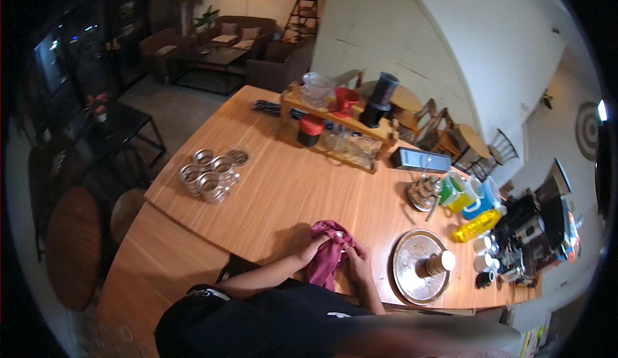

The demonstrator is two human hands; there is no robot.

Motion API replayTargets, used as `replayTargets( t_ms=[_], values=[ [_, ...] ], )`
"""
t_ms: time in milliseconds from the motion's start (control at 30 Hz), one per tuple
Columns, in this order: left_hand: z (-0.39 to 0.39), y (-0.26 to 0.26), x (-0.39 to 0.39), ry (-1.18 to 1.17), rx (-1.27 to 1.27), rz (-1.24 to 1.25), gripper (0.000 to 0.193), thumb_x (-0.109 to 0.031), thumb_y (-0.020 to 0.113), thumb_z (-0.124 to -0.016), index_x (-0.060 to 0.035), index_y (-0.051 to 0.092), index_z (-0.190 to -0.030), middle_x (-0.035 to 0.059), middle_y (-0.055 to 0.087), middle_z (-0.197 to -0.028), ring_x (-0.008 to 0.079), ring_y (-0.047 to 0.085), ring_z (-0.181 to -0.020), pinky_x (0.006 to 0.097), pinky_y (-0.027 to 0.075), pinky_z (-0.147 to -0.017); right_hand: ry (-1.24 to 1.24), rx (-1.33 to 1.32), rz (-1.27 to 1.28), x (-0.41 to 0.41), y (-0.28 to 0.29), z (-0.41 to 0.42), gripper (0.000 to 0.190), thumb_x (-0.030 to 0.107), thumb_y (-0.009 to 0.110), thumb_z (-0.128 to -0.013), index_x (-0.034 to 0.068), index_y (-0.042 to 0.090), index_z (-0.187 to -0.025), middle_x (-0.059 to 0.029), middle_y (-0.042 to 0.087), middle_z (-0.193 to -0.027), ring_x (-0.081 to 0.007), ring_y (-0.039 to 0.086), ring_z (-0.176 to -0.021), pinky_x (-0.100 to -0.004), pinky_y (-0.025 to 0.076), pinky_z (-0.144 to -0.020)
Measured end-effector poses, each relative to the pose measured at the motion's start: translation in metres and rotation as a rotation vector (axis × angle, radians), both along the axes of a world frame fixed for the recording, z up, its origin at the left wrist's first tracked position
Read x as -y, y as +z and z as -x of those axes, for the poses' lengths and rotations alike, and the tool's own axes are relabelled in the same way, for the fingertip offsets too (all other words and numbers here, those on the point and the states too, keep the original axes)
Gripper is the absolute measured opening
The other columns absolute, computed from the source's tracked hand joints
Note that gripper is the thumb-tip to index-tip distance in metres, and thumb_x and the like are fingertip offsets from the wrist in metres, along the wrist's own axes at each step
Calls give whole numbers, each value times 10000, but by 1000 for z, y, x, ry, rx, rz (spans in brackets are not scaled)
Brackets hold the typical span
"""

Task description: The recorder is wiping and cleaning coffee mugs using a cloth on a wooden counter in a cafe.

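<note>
Over the front part of the wooden table, both my hands work at a purple cloth point(322, 265). My left hand point(315, 251) has its fingers tucked into the folds. My right hand point(359, 261) grips a small white object point(341, 235), likely a cup, at the cloth's right side. Most of that object is hidden by fabric and fingers. To the right of my right hand lies a round metal tray point(410, 280) with a wet-looking surface. A stack of cups point(440, 263) stands on the tray, the top one white.
Several glass cups point(211, 177) cluster at the left. A wooden rack point(333, 153) at the back holds a red dripper point(345, 101). On the right are coloured pitchers point(475, 198), a yellow bottle point(478, 225), white cups point(483, 262) and a coffee machine point(531, 242).
</note>
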State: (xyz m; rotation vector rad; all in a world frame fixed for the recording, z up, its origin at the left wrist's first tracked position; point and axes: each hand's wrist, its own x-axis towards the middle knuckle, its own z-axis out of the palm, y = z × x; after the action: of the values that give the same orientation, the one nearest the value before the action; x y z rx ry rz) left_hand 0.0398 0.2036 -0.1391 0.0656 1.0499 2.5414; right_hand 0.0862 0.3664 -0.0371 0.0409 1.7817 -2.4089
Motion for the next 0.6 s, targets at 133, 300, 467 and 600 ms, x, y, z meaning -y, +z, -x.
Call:
replayTargets(
  t_ms=[133, 300, 467, 600],
  values=[
    [-23, 68, 3, 148, -192, 169, 306, -293, 674, -949, -50, 676, -1134, 8, 679, -1107, 114, 631, -1009, 297, 515, -906, 0, -19, 132, -9, -15, 2, 267, 100, 582, -984, -27, 651, -1208, -58, 695, -1103, -138, 637, -974, -269, 495, -861],
    [-23, 46, 5, 321, -210, 288, 324, -228, 740, -899, -37, 663, -1150, 54, 685, -1116, 151, 655, -1001, 328, 538, -898, 25, -10, 349, -15, -25, 4, 303, 101, 514, -986, -83, 620, -1202, -136, 682, -1102, -227, 652, -984, -352, 517, -891],
    [-19, 22, 10, 200, -40, 186, 439, -288, 738, -895, -43, 626, -1242, 62, 670, -1173, 167, 629, -1078, 346, 505, -974, 85, -49, 314, -21, -47, 12, 252, 110, 531, -976, -75, 666, -1081, -164, 675, -1184, -279, 633, -1114, -421, 501, -969],
    [-23, 19, 6, 202, -140, 254, 475, -330, 751, -880, -44, 628, -1238, 58, 666, -1184, 163, 622, -1087, 344, 484, -1004, 83, -35, 330, -28, -64, 19, 178, 49, 581, -948, -59, 706, -1016, -171, 687, -1171, -262, 666, -1043, -384, 542, -907]
  ],
)
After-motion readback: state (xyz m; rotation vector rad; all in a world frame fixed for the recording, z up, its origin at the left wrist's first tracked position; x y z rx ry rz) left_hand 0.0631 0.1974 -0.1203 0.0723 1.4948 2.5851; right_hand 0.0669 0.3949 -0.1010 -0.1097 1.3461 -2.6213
